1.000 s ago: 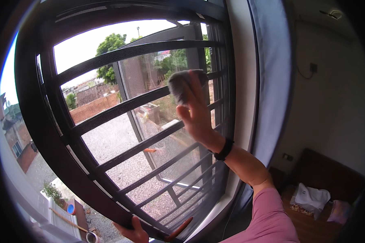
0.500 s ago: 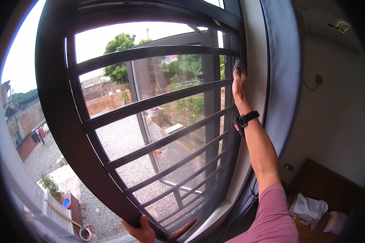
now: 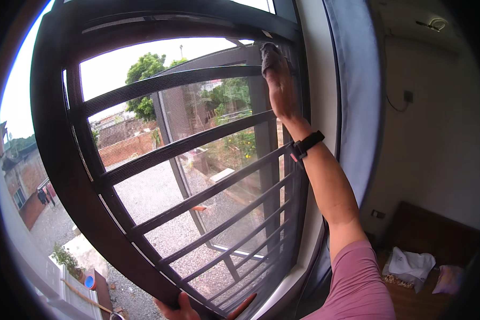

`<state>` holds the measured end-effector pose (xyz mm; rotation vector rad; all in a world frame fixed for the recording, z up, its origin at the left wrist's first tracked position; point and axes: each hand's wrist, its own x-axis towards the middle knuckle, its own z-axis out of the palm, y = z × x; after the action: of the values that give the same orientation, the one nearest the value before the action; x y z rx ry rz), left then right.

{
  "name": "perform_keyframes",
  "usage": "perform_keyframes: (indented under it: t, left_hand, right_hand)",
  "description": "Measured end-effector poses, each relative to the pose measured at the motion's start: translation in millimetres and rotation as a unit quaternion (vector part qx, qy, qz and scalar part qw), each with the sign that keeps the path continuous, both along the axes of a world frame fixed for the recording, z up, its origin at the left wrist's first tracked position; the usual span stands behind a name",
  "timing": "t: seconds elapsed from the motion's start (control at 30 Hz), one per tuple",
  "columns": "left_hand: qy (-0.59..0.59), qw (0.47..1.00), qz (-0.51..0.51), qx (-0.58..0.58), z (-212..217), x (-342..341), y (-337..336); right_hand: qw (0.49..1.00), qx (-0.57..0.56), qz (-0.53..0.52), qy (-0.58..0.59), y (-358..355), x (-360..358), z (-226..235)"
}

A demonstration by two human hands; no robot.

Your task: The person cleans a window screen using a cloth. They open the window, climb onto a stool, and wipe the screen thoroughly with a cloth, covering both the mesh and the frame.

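Note:
A dark-framed window screen (image 3: pixel 138 144) with black crossbars fills the middle, swung inward at a slant. My right hand (image 3: pixel 281 88) reaches up to its upper right part, fingers closed on a dark grey cloth (image 3: pixel 270 57). The cloth lies against the mesh just left of the right frame edge. A black strap (image 3: pixel 309 141) circles my right wrist. My left hand (image 3: pixel 178 309) grips the bottom edge of the dark frame (image 3: pixel 117 240), its thumb up and part of it cut off by the lower border.
A grey-blue curtain (image 3: pixel 352 96) hangs right of the window, beside a white wall (image 3: pixel 410 144). White cloth (image 3: pixel 409 266) lies on a brown wooden piece at lower right. Outside are gravel, a potted plant (image 3: pixel 66 261) and a blue-rimmed pot (image 3: pixel 90 282).
My right hand with the cloth has moved left and up, from the right frame edge onto the upper mesh. My left hand still holds the frame's bottom edge.

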<state>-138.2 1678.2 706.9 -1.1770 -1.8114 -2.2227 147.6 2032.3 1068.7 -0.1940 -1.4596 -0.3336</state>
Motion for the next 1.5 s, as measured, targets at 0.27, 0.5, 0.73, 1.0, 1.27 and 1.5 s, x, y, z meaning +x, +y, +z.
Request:
perform_keyframes:
  t: [0.27, 0.5, 0.73, 1.0, 1.27, 1.5]
  left_hand:
    - [-0.003, 0.998, -0.001, 0.058, -11.2, -5.5, 4.9]
    - [0.017, 0.995, -0.054, 0.083, -9.8, -8.5, 3.0]
    - [0.091, 0.992, -0.038, 0.079, 13.5, 5.9, 10.7]
    - [0.128, 0.989, -0.033, 0.063, 12.7, -4.0, 4.4]
    - [0.126, 0.989, -0.062, 0.052, 18.5, -8.1, -5.4]
    - [0.025, 0.984, -0.120, 0.126, 23.4, 1.3, -1.5]
  right_hand:
    - [0.979, -0.171, 0.027, 0.104, 15.7, -20.4, -19.5]
    - [0.954, 0.144, -0.001, -0.261, -154.2, -123.0, -62.8]
    - [0.980, -0.147, 0.031, 0.131, 24.8, -1.9, -5.8]
    - [0.991, 0.089, 0.028, -0.094, -129.1, -125.8, -1.6]
    - [0.962, 0.176, 0.039, -0.207, -208.4, -171.9, -55.5]
    - [0.945, 0.147, -0.052, -0.288, -192.9, -132.8, -142.7]
